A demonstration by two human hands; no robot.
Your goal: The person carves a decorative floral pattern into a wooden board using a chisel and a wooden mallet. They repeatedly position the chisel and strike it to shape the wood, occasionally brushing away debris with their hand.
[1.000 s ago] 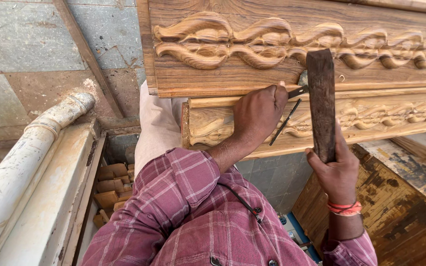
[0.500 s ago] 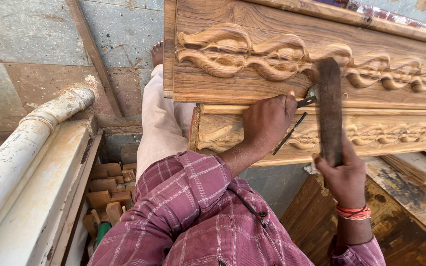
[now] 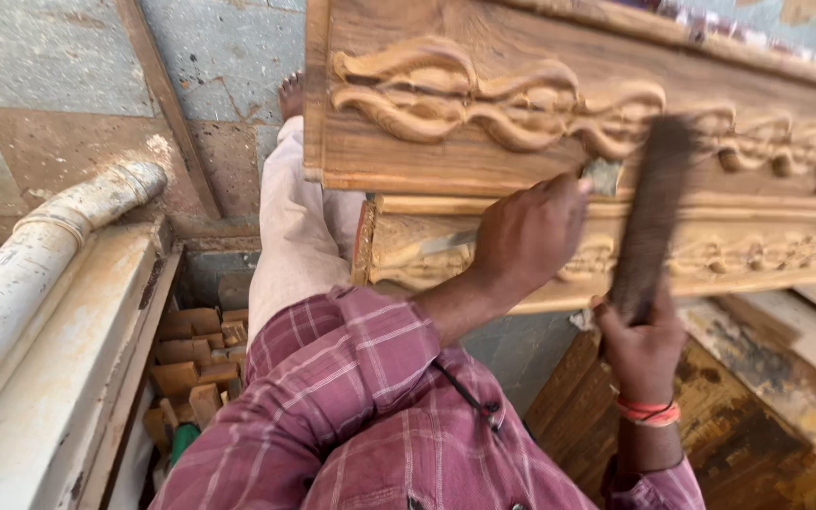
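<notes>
Here, centre frame, the left hand (image 3: 531, 236) grips a chisel (image 3: 602, 175) against the carved board (image 3: 484, 104); the right hand (image 3: 639, 345) clutches an upright mallet (image 3: 654, 208) just right.

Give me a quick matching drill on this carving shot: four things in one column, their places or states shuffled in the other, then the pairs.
Things:
1. left hand
2. right hand
3. white pipe
4. small wooden blocks

Places or states:
A. lies along the ledge at far left
B. grips the blurred dark wooden mallet by its lower end
C. piled low down, beside the light trouser leg
D. closed on a metal chisel against the carved wooden panel

Pairs: 1-D, 2-B, 3-A, 4-C
</notes>
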